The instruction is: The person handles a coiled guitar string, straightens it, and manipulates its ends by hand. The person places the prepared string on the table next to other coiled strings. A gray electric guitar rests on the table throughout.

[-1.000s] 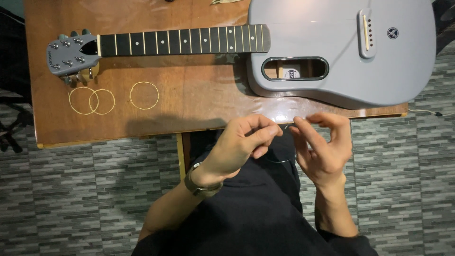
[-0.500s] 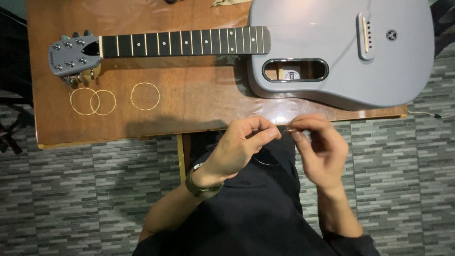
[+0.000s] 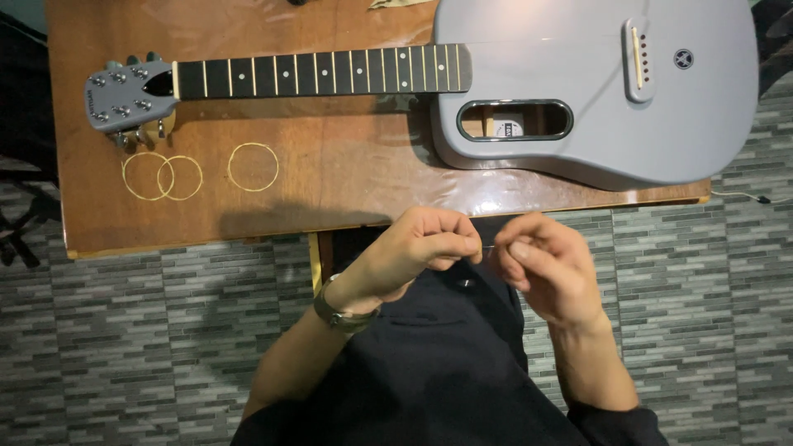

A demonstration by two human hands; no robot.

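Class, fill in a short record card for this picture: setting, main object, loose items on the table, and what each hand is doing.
Setting: wooden table on a grey tiled floor, seen from above
Main object: grey guitar lying flat, no strings visible along the neck
Loose items: three coiled guitar strings below the headstock, two overlapping
Left hand: fingers pinched shut, off the table's front edge, over the lap
Right hand: fingers curled, close beside the left
Held item: too thin to make out
Left wrist: wristwatch

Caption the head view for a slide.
Both hands, left hand and right hand, pinch together below a wooden table bearing a grey guitar and coiled strings.
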